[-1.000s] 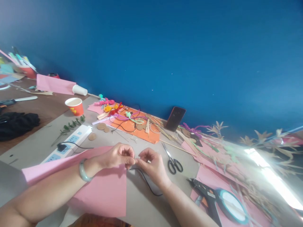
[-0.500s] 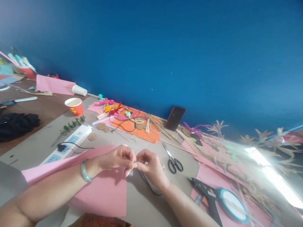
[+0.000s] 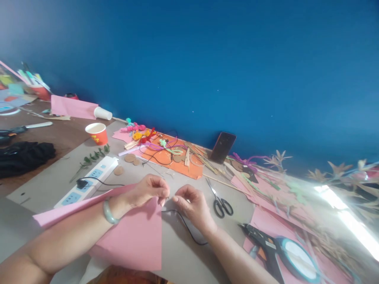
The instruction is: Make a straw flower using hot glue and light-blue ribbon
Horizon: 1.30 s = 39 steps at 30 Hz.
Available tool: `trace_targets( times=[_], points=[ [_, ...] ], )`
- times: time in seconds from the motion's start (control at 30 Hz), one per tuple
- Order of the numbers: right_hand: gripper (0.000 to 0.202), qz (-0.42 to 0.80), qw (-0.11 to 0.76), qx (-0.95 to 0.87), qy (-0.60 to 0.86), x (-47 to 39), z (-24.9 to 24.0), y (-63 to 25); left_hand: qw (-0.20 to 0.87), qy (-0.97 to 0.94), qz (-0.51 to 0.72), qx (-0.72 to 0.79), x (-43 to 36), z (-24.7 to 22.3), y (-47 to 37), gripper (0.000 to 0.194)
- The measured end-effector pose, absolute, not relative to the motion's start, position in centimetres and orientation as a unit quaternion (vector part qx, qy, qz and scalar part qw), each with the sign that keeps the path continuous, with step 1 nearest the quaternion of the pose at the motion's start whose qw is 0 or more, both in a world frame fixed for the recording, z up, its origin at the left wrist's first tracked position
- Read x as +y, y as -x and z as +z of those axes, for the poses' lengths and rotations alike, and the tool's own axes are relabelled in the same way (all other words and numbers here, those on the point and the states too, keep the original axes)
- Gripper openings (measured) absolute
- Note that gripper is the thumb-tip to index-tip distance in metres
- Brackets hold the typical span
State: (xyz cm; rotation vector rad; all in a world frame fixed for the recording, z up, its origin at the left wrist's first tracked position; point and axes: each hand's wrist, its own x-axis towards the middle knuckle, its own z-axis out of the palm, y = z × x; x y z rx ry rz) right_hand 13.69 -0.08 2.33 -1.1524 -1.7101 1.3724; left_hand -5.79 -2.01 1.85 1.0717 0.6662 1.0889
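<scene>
Space has opened between our left hand [image 3: 151, 190], pinched closed on what we cannot tell, and our right hand [image 3: 194, 203], curled, its grip unclear. We judge their shared fingerwork paused. Pink paper [image 3: 133, 242] lies on the tabletop [image 3: 180, 256] below the left.

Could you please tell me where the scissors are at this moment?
In the head view, the scissors lie on the grey surface right of centre, beside the right hand, between the phone and the black glue gun.
</scene>
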Motion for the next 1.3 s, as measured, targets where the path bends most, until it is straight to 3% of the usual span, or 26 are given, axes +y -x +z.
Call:
trace_targets(
  times=[0.23, 0.47, 0.6, 0.73, 0.8, 0.87, 1.0, 1.03, 1.2, 1.3],
  points=[
    [0.027, 0.495, 0.432, -0.628, 0.417, 0.0, 3.7, -13.9, 0.627, -0.508, 0.459, 0.373, -1.8, 1.3, 5.4, 0.030],
    [0.046, 0.362, 0.467, -0.687, 0.422, -0.2, 7.8, -16.2, 0.435, -0.643, 0.437, 0.455, -1.8, 1.2, 5.5, 0.040],
    [0.038, 0.301, 0.409, -0.736, 0.448, -0.2, 9.3, -17.2, 0.353, -0.676, 0.454, 0.460, -1.5, 0.3, 5.5, 0.034],
    [0.019, 0.269, 0.387, -0.752, 0.461, 0.9, 9.7, -18.4, 0.305, -0.671, 0.480, 0.475, -1.4, -1.1, 5.2, 0.011],
    [0.013, 0.229, 0.359, -0.770, 0.474, 1.6, 9.6, -19.5, 0.287, -0.690, 0.476, 0.465, -1.4, -1.5, 5.2, 0.022],
    [0.008, 0.171, 0.266, -0.810, 0.494, 2.1, 9.1, -20.8, 0.276, -0.710, 0.465, 0.451, -1.5, -1.6, 5.2, 0.024],
    [0.002, 0.045, -0.030, -0.810, 0.584, 2.4, 7.0, -23.3, 0.244, -0.741, 0.439, 0.446, -1.9, -1.3, 5.3, 0.024],
    [0.005, 0.036, -0.056, -0.802, 0.594, 2.4, 6.3, -23.8, 0.230, -0.750, 0.428, 0.449, -2.0, -1.2, 5.3, 0.023],
    [0.015, 0.055, -0.069, -0.779, 0.621, 2.4, 2.8, -25.3, 0.130, -0.813, 0.297, 0.484, -2.1, -0.8, 5.1, 0.024],
    [0.022, 0.077, -0.051, -0.773, 0.627, 2.8, 2.0, -26.1, 0.129, -0.810, 0.242, 0.518, -2.2, -1.5, 5.7, 0.032]
  ],
)
